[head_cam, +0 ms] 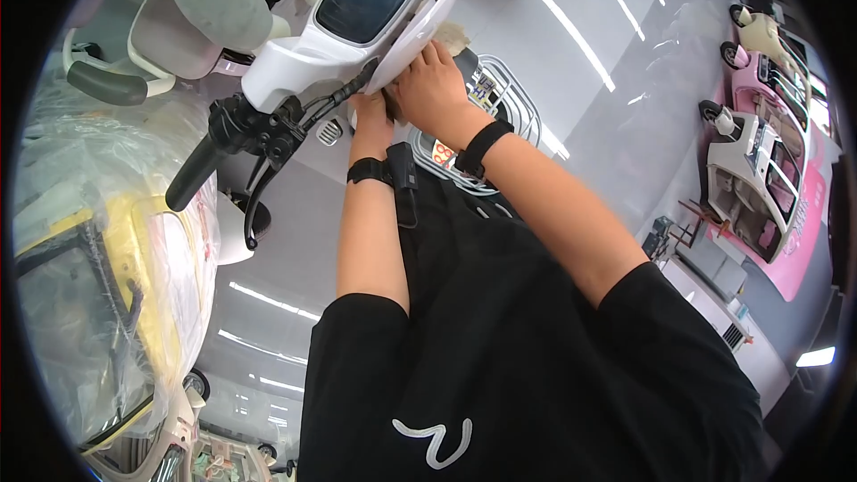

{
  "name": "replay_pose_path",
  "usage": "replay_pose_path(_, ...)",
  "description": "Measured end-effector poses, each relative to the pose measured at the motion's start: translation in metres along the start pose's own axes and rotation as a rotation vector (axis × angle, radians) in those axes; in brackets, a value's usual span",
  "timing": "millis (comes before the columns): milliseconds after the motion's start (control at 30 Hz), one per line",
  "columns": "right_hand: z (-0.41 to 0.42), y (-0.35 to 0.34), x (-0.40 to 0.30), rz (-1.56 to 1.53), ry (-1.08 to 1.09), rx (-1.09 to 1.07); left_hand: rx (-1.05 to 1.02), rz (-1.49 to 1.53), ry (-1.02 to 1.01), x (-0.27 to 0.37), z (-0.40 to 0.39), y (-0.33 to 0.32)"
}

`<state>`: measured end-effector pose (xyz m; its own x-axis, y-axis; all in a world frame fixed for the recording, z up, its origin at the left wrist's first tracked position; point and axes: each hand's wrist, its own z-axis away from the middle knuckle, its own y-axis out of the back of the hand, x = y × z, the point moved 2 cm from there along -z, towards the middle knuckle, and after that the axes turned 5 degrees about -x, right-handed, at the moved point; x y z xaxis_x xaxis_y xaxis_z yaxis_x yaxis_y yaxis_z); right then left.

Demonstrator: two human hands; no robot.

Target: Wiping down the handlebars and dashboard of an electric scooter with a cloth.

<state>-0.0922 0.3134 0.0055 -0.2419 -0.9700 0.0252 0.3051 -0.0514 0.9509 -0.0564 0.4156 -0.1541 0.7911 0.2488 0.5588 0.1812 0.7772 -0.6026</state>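
Observation:
A white scooter handlebar cover (284,70) with a dark rectangular display (365,3) lies before me. Along its front edge stands a thin white curved panel (425,30). My right hand (432,84) is beneath that panel, its bent fingers against the underside and partly hidden. Just left of it, my left hand (372,117) reaches under the panel's lower end, fingers out of sight. Whether either one grips something cannot be made out. A beige, fuzzy-looking piece (452,38) shows beyond my right fingertips. Black cables (341,92) run close to my left hand.
The black handlebar grip (194,174) and brake lever (258,207) jut out at left. A pale wire rack (529,104) sits below my right wrist. Plastic film (194,261) covers a yellow vehicle at left. A scooter seat (171,33) is at upper left; small vehicles (750,167) stand far right.

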Motion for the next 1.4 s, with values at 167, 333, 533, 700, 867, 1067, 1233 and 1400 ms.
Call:
replay_pose_path(167,0.011,-0.001,-0.006,0.007,-0.002,0.056,-0.014,-0.131,0.005,0.006,0.003,0.004)
replay_pose_path(333,0.029,0.001,-0.007,-0.064,-0.018,0.118,0.257,-0.250,-0.006,0.023,0.020,-0.014)
replay_pose_path(533,0.046,0.001,0.019,-0.210,-0.087,0.109,0.423,-0.453,0.116,0.017,0.021,-0.079)
replay_pose_path(700,0.052,0.000,0.058,-0.331,-0.183,-0.091,0.624,-1.139,0.117,0.012,-0.004,-0.110)
replay_pose_path(867,0.044,-0.003,0.072,-0.509,-0.237,-0.139,0.407,-1.370,0.117,0.016,-0.012,-0.121)
replay_pose_path(1067,0.031,-0.004,0.053,-0.280,-0.191,-0.066,0.524,-1.225,0.150,0.032,-0.004,-0.123)
replay_pose_path(1233,0.020,-0.005,0.028,-0.055,-0.106,0.081,0.751,-0.707,0.132,0.032,0.004,-0.103)
replay_pose_path(1400,0.020,-0.005,0.001,0.129,0.064,0.078,0.149,-0.087,-0.258,0.015,0.015,-0.057)
